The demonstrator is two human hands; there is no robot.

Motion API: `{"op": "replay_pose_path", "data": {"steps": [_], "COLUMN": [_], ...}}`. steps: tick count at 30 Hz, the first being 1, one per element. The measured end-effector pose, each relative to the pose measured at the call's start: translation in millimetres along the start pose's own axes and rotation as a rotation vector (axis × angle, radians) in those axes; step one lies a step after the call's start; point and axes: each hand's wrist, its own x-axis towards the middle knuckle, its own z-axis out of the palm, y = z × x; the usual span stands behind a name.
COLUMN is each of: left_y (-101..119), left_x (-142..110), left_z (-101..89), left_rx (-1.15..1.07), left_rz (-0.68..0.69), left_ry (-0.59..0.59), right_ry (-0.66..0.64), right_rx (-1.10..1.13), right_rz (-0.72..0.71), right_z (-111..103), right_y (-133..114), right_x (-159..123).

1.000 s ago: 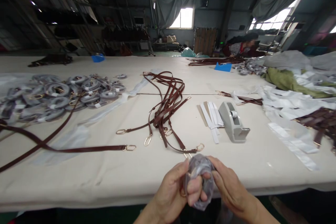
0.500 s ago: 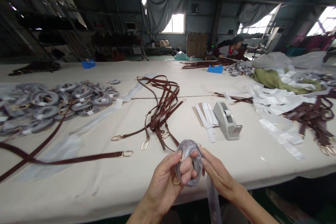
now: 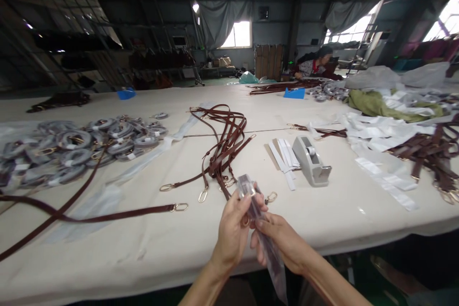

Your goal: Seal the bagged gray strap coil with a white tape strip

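My left hand (image 3: 232, 230) and my right hand (image 3: 281, 241) both grip a brown strap wrapped in clear plastic film (image 3: 255, 205), held edge-on above the near edge of the cloth-covered table (image 3: 150, 248). A gold ring shows at my left palm. A tail of film (image 3: 277, 270) hangs down below my right hand. Just beyond my hands lies a bundle of bare brown leather straps (image 3: 224, 146) with gold clasps.
A grey tape dispenser (image 3: 310, 160) and white label strips (image 3: 284, 156) sit right of the straps. Several wrapped strap coils (image 3: 77, 145) lie at left, a long loose strap (image 3: 89, 215) near them. White film pieces (image 3: 380, 153) and more straps (image 3: 432, 153) lie right. A person (image 3: 315, 64) sits far back.
The wrapped coil has turned from face-on to edge-on and risen slightly, with my left fingers now pinching its top. The film tail hangs lower below my right hand.
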Motion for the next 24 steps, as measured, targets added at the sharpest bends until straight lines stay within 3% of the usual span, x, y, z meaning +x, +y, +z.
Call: {"op": "replay_pose_path", "data": {"steps": [7,9,18,24], "left_y": [-27.8,-30.5,-2.5,-4.6], "left_x": [8.7,13.1,6.0,4.7], "left_z": [-16.7,-26.2,-74.7,-91.2], "left_rx": [1.091,1.304,1.510,1.496], "left_rz": [0.202,0.230,0.062,0.093], "left_ry": [-0.110,-0.141,-0.327,-0.417], "right_ry": [0.025,0.018,-0.094,-0.078], "right_rx": [-0.097,-0.139,-0.271,-0.388], "right_rz": [0.127,0.141,0.254,0.256], "right_z": [-10.6,-14.8,-6.7,-6.3], "right_y": [-6.1,-6.3,7.8,15.2], "right_x": [3.2,9.9,46.9,52.4]}}
